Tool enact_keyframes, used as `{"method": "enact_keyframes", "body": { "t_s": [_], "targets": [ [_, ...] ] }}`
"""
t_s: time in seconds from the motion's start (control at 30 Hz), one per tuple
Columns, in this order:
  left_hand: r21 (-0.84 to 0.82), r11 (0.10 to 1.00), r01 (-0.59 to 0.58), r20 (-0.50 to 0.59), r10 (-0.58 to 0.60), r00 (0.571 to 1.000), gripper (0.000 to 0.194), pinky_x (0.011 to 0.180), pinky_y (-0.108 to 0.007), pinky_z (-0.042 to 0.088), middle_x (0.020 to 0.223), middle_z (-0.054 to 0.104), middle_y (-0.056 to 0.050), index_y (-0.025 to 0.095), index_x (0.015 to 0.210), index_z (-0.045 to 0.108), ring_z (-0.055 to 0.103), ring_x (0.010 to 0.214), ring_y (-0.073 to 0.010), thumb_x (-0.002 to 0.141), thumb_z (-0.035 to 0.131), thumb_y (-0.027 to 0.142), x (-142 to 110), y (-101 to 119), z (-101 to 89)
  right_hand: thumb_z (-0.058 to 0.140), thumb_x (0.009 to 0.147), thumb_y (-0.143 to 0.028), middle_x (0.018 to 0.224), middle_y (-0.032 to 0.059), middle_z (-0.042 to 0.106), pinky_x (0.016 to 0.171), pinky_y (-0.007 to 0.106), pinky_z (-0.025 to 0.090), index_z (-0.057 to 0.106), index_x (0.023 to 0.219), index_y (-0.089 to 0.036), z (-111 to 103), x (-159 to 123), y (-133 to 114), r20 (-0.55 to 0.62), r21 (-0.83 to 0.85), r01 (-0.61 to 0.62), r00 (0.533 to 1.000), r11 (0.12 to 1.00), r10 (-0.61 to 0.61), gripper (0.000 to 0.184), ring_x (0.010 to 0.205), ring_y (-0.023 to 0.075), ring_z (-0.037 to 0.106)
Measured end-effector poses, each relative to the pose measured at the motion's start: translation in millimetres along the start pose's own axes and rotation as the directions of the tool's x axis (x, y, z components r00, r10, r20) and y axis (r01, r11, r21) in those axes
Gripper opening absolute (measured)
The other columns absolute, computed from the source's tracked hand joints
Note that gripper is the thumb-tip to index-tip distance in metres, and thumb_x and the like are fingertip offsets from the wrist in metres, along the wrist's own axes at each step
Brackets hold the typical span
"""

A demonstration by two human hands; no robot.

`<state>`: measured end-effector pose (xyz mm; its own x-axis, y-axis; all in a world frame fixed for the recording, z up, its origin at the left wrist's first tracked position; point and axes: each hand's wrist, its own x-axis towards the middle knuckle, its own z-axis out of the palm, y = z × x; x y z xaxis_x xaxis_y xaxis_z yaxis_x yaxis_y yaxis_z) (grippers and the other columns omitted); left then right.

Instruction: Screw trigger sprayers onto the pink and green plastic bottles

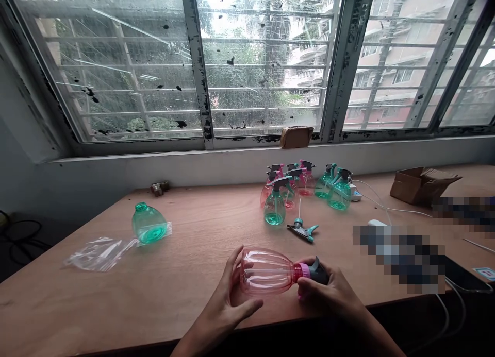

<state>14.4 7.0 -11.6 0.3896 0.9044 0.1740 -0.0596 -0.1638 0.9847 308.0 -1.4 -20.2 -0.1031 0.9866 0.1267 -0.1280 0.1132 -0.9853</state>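
A pink spray bottle (pixel 266 272) lies sideways between my hands above the front of the table, its ribbed base to the left. My left hand (pixel 234 292) cups the base, fingers behind it and thumb below. At the neck, my right hand (pixel 327 287) grips the black and pink spray head (pixel 317 272). A loose black and teal spray head (pixel 303 230) with its tube lies just beyond. On the left stands a green bottle (pixel 149 224) without a head, beside a clear plastic bag (pixel 102 254).
Several green and pink spray bottles (pixel 274 208) stand grouped at the back. An open cardboard box (pixel 415 186) and white cables (pixel 410 210) are on the right, near a dark phone-like slab (pixel 466 275). A small brown object (pixel 159 187) sits near the wall. Windows line the back.
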Motion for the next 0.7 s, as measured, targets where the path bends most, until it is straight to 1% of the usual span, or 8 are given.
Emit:
{"method": "enact_keyframes", "body": {
  "t_s": [0.17,0.23,0.3,0.43,0.53,0.6,0.67,0.7],
  "targets": [
    [-0.031,0.999,0.030,-0.024,-0.030,0.999,0.087,0.132,-0.059,0.031,0.164,0.053,-0.016,0.028,0.166,0.040,0.044,0.157,-0.0411,0.095,0.081,0.055,-0.7,0.5,1.0,0.099,0.077,-0.050,0.069,0.0039,0.083,0.061,0.028,0.066,0.074,0.101,-0.015,-0.1,0.7,1.6,-0.001,-0.017,-0.002,1.000,1.000,0.002,0.049,0.061,0.0215,0.081],
    [-0.031,0.999,0.008,-0.016,-0.009,1.000,0.090,0.133,-0.057,0.029,0.167,0.051,-0.014,0.031,0.165,0.042,0.041,0.159,-0.0404,0.090,0.088,0.051,0.0,0.5,1.8,0.098,0.078,-0.050,0.069,0.0038,0.083,0.061,0.027,0.066,0.074,0.101,-0.016,-0.2,0.5,2.5,-0.003,-0.019,-0.004,1.000,1.000,0.003,0.048,0.061,0.0212,0.081],
    [-0.028,0.999,-0.020,-0.016,0.020,1.000,0.097,0.135,-0.055,0.024,0.173,0.044,-0.012,0.033,0.166,0.039,0.034,0.163,-0.0386,0.086,0.092,0.047,0.5,0.3,2.7,0.098,0.079,-0.050,0.069,0.0039,0.083,0.062,0.027,0.066,0.073,0.101,-0.016,-0.2,-0.1,2.6,-0.002,-0.014,-0.004,1.000,1.000,0.004,0.048,0.060,0.0208,0.081],
    [-0.030,0.999,-0.039,-0.025,0.038,0.999,0.101,0.137,-0.053,0.019,0.175,0.040,-0.012,0.032,0.167,0.034,0.033,0.164,-0.0368,0.086,0.092,0.046,-0.6,0.9,3.9,0.097,0.079,-0.050,0.068,0.0040,0.084,0.061,0.028,0.066,0.072,0.100,-0.016,1.2,-1.4,0.3,-0.009,0.004,-0.005,1.000,1.000,0.005,0.047,0.060,0.0210,0.080],
    [-0.033,0.999,-0.017,-0.039,0.016,0.999,0.093,0.136,-0.052,0.024,0.176,0.039,-0.012,0.031,0.165,0.036,0.033,0.164,-0.0354,0.091,0.089,0.046,-2.2,3.1,3.9,0.098,0.078,-0.051,0.067,0.0036,0.083,0.060,0.027,0.066,0.073,0.099,-0.017,3.0,-1.6,-2.1,-0.029,0.006,-0.006,1.000,1.000,0.006,0.047,0.059,0.0213,0.080],
    [-0.041,0.999,0.000,-0.032,-0.001,0.999,0.085,0.133,-0.053,0.031,0.174,0.042,-0.014,0.029,0.164,0.038,0.038,0.161,-0.0363,0.095,0.083,0.048,-2.7,4.8,3.8,0.099,0.077,-0.051,0.066,0.0033,0.083,0.060,0.027,0.066,0.074,0.098,-0.016,3.9,-1.4,-3.1,-0.039,0.001,-0.008,0.999,1.000,0.008,0.048,0.059,0.0211,0.080],
    [-0.046,0.999,-0.004,-0.018,0.003,1.000,0.084,0.131,-0.053,0.035,0.171,0.047,-0.015,0.028,0.163,0.040,0.042,0.159,-0.0369,0.094,0.084,0.049,-2.4,5.7,3.6,0.099,0.076,-0.051,0.066,0.0032,0.083,0.060,0.026,0.066,0.074,0.097,-0.016,4.5,-1.2,-3.7,-0.041,-0.002,-0.011,0.999,1.000,0.011,0.048,0.059,0.0207,0.080],
    [-0.044,0.999,-0.015,-0.012,0.014,1.000,0.086,0.132,-0.051,0.034,0.171,0.048,-0.014,0.029,0.163,0.041,0.040,0.160,-0.0364,0.092,0.087,0.048,-1.9,5.7,3.5,0.099,0.076,-0.051,0.066,0.0032,0.083,0.060,0.026,0.066,0.074,0.097,-0.016,4.6,-1.1,-3.8,-0.039,-0.003,-0.011,0.999,1.000,0.011,0.048,0.058,0.0206,0.080]
  ]
}}
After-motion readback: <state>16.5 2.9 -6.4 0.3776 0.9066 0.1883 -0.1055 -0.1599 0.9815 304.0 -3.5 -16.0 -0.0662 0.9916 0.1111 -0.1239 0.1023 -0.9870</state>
